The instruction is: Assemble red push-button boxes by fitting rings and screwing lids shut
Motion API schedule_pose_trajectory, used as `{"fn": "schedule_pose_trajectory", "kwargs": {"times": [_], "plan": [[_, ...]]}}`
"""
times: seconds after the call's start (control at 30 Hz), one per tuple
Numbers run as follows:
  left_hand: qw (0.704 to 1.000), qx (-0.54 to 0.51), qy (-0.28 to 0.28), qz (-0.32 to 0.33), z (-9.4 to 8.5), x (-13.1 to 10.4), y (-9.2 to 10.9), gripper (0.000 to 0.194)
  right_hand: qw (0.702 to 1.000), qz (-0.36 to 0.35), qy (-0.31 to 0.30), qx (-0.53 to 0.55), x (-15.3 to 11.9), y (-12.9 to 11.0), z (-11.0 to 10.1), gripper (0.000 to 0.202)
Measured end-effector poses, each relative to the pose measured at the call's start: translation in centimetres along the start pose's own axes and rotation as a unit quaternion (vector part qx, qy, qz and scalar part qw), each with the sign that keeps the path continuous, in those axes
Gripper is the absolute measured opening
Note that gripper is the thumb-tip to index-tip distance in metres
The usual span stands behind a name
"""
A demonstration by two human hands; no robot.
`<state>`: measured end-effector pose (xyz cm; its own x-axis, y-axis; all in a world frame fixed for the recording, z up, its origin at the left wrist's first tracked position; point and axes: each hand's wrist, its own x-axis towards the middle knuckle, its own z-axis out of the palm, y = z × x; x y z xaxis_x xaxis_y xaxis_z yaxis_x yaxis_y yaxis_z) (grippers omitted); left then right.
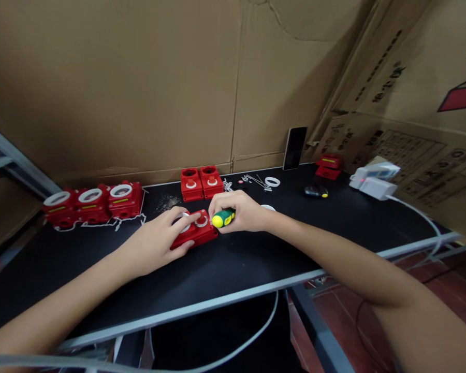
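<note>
On the black tabletop in front of me lies a red box-shaped housing (202, 233) with a white ring on its top. My left hand (161, 239) rests over its left part, fingers and thumb gripping it from above and the front. In my right hand (238, 210) is a screwdriver (223, 218) with a green and yellow handle, the fingers wrapped round it. Its handle end faces me, at the right end of the housing. The shaft and tip are hidden, so I cannot tell whether it touches a screw.
Three red units (89, 203) with white rings stand at the left, white cords around them. Two more red housings (201, 182) sit behind my hands. White cords, small parts and a white ring (272, 182) lie behind; a phone (295, 148) leans on the cardboard. At right are white adapters (375, 181).
</note>
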<state>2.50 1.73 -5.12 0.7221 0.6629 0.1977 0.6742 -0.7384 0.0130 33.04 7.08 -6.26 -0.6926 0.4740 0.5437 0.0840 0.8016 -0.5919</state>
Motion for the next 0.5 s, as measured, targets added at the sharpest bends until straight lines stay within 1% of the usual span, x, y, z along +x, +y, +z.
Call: {"fn": "schedule_pose_trajectory", "kwargs": {"times": [0.1,0.17,0.33,0.4,0.47,0.5], "plan": [[1.0,-0.007,0.003,-0.001,0.0,0.0,0.1,0.055,0.999,-0.001,-0.043,0.005,0.1,0.3,0.1,0.017],[1.0,-0.011,0.002,-0.003,-0.1,0.1,0.2,0.055,0.998,0.003,-0.059,0.0,0.1,0.3,0.0,0.018],[1.0,-0.015,-0.001,-0.005,-0.2,0.0,0.1,0.055,0.996,0.0,-0.089,-0.026,0.1,-0.5,-1.4,0.011],[1.0,-0.016,0.002,-0.005,-0.1,-0.1,0.0,0.055,0.997,-0.001,-0.069,-0.031,0.2,-1.0,-1.9,0.011],[1.0,-0.015,0.005,-0.002,0.1,-0.1,-0.1,0.056,0.999,0.016,-0.008,-0.036,0.3,-1.4,-2.1,0.006],[1.0,-0.015,0.007,0.001,0.1,-0.1,-0.1,0.055,0.998,0.034,0.033,-0.03,0.4,-1.5,-2.1,0.01]]}}
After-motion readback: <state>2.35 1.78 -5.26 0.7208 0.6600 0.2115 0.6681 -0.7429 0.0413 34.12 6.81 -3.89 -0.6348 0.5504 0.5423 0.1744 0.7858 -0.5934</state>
